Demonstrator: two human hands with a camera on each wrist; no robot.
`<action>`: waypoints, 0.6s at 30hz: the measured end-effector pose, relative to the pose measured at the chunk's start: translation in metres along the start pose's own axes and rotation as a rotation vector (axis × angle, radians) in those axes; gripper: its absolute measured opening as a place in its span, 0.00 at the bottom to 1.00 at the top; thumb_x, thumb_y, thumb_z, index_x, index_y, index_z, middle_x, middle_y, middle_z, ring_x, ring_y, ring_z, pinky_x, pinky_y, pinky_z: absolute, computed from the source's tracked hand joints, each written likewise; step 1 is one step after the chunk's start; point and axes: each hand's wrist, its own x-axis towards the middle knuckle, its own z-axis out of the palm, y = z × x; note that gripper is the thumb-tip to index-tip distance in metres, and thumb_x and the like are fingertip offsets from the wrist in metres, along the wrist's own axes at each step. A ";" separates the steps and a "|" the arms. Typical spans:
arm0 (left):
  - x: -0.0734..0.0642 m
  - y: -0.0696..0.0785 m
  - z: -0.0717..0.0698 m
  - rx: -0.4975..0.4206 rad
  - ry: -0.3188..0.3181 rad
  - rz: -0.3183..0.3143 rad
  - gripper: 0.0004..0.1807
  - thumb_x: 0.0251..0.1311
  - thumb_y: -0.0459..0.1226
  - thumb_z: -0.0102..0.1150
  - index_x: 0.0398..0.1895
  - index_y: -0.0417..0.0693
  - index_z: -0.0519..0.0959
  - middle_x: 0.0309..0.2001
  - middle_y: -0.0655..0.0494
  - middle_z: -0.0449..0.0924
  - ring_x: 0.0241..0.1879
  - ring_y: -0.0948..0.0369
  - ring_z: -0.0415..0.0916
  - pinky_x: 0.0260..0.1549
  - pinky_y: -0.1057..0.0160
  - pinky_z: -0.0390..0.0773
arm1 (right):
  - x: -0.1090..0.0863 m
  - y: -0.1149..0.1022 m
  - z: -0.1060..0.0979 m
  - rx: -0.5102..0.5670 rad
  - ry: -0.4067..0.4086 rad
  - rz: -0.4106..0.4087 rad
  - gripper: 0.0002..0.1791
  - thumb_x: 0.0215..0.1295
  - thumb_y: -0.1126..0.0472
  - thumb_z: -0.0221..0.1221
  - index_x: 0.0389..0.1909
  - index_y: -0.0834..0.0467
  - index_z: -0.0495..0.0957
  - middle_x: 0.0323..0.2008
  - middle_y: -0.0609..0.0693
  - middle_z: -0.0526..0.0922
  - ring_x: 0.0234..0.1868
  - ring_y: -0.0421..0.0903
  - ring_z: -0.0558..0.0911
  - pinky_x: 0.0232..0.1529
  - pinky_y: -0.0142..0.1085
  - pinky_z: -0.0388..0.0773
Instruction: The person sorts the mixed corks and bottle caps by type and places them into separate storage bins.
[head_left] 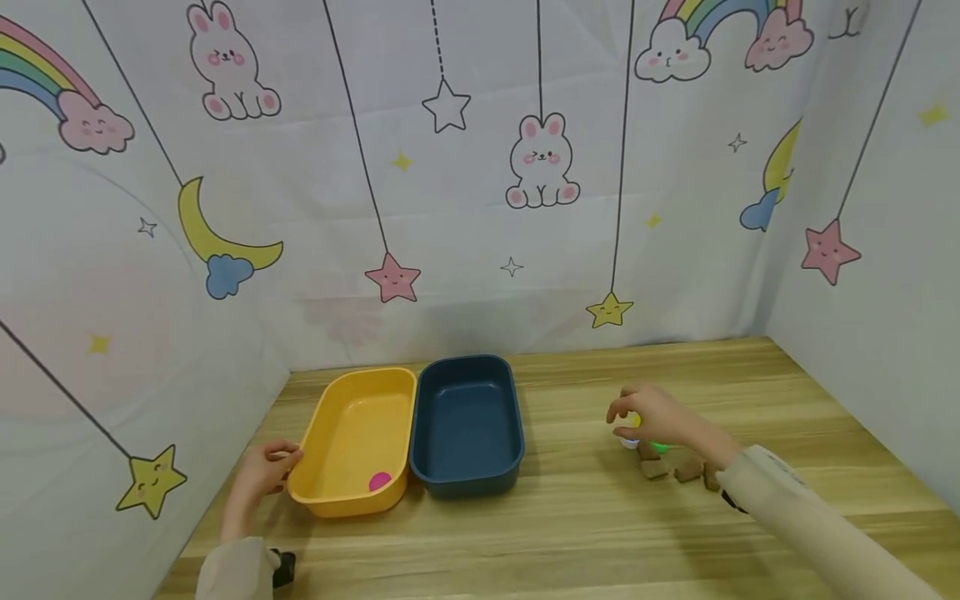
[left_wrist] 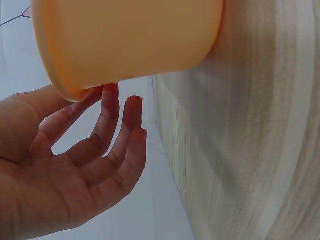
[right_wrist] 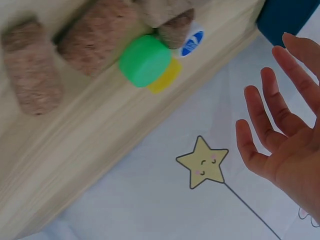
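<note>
At the left end of the yellow tray (head_left: 315,446), my left hand (head_left: 264,469) pinches the rim between thumb and fingers. In the left wrist view that hand (left_wrist: 85,155) has its fingers bent under the rim of the tray (left_wrist: 135,40). A pink bottle cap (head_left: 380,481) lies inside the tray. My right hand (head_left: 656,414) hovers over bottle caps with loosely bent fingers and holds nothing. In the right wrist view there are a green cap (right_wrist: 145,60), a yellow cap (right_wrist: 166,77) and a white-and-blue cap (right_wrist: 192,42), beside several brown corks (right_wrist: 35,75).
A dark blue tray (head_left: 467,486) stands right against the yellow one, with nothing in it. Both rest on a wood-grain table (head_left: 570,533). Printed cloth (head_left: 480,225) with stars and rabbits walls the table at the back and both sides.
</note>
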 end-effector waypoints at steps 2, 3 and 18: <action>0.002 -0.005 -0.001 -0.030 -0.014 0.039 0.18 0.58 0.43 0.53 0.41 0.34 0.74 0.29 0.47 0.80 0.25 0.64 0.73 0.23 0.63 0.74 | -0.007 0.001 0.000 0.001 -0.029 0.010 0.04 0.51 0.59 0.62 0.30 0.51 0.80 0.27 0.47 0.74 0.29 0.45 0.73 0.29 0.32 0.65; 0.002 -0.006 -0.001 -0.035 -0.016 0.043 0.18 0.57 0.44 0.53 0.40 0.35 0.74 0.29 0.47 0.80 0.25 0.63 0.73 0.23 0.63 0.74 | -0.010 0.002 0.001 -0.004 -0.042 0.020 0.04 0.51 0.58 0.62 0.30 0.51 0.80 0.27 0.46 0.75 0.30 0.45 0.73 0.31 0.34 0.66; -0.006 0.008 0.002 0.032 0.017 -0.035 0.17 0.61 0.37 0.47 0.45 0.29 0.70 0.32 0.43 0.80 0.25 0.64 0.73 0.25 0.61 0.73 | -0.039 0.010 0.008 -0.061 -0.120 0.008 0.05 0.48 0.53 0.64 0.27 0.46 0.81 0.24 0.38 0.72 0.28 0.37 0.67 0.28 0.31 0.61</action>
